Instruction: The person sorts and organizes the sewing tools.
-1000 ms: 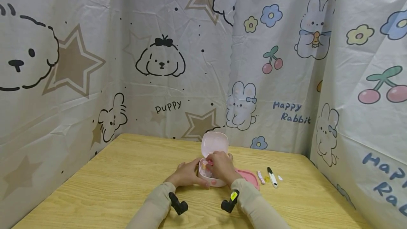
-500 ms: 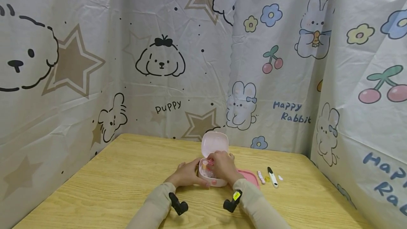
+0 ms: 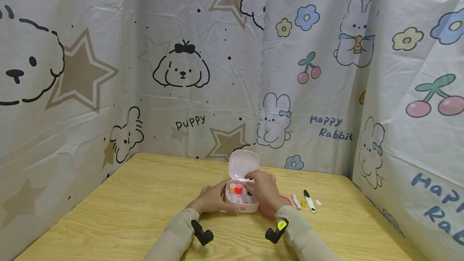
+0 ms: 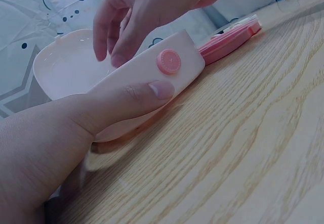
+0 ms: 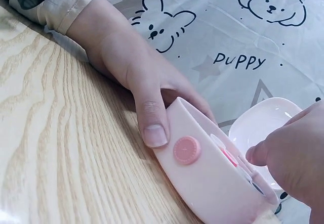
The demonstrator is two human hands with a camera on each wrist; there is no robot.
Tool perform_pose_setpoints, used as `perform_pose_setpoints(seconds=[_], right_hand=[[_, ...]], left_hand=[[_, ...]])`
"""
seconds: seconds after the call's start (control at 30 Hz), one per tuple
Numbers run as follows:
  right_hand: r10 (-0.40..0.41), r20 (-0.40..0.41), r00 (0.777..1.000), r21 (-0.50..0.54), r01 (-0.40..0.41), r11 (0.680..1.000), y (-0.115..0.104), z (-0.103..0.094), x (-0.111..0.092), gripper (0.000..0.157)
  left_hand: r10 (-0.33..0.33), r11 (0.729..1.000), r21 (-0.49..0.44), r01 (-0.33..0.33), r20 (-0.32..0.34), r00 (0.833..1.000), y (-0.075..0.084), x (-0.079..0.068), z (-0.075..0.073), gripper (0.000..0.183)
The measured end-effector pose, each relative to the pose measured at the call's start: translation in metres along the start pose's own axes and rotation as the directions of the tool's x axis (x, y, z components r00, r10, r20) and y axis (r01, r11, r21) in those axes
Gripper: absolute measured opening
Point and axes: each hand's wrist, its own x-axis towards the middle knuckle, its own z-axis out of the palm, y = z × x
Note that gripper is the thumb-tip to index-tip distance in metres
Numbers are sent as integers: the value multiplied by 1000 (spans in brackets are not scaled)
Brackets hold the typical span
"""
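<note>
A pale pink plastic box (image 3: 251, 208) with a pink button on its front stands on the table, its lid (image 3: 243, 164) raised at the back. My left hand (image 3: 212, 200) grips the box's left side, thumb pressed on the front wall beside the button (image 5: 187, 150). Over the right half of the box hovers my right hand (image 3: 264, 186), fingers loosely bent and pointing down, with nothing visible between them. Inside the box show a red-topped spool (image 3: 239, 189) and a peach one (image 3: 232, 189); the contents on the right are partly hidden by my right hand.
A pink tray-like piece (image 3: 286, 199) lies right of the box, partly under my right forearm. Farther right are a small pinkish-white clip-shaped item (image 3: 296, 202), a yellow bit (image 3: 303, 204), a black-and-white slim tool (image 3: 309, 201) and a small white piece (image 3: 318, 202). Printed cloth hangs behind.
My right hand has risen out of the box and moved right, uncovering the red spool. The pink tray-like piece sits slightly farther left. My left hand keeps its hold on the box.
</note>
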Motion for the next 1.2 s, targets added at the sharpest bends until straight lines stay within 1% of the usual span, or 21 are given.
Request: perform_pose_setpoints(seconds=[0.17, 0.43, 0.7, 0.87, 1.07, 1.2], right_hand=[[-17, -19, 1000, 3, 17, 1000, 4, -6, -3, 17], [-21, -10, 1000, 25, 21, 999, 13, -14, -9, 21], [15, 17, 1000, 21, -15, 1000, 24, -18, -18, 25], [33, 16, 999, 35, -34, 999, 30, -19, -22, 26], [31, 9, 999, 39, -31, 999, 34, -24, -26, 28], [44, 22, 999, 34, -44, 998, 39, -28, -28, 29]], left_hand=[[0, 1000, -1, 0, -1, 1000, 0, 0, 0, 109], [-8, 1000, -18, 8, 7, 1000, 0, 1, 1, 110], [-19, 1000, -21, 19, 6, 1000, -2, 1, 1, 110], [-22, 1000, -18, 23, 2, 1000, -3, 2, 1, 110], [-19, 999, -29, 19, 6, 1000, -4, 2, 1, 108], [-23, 999, -35, 23, 9, 1000, -4, 2, 1, 108]])
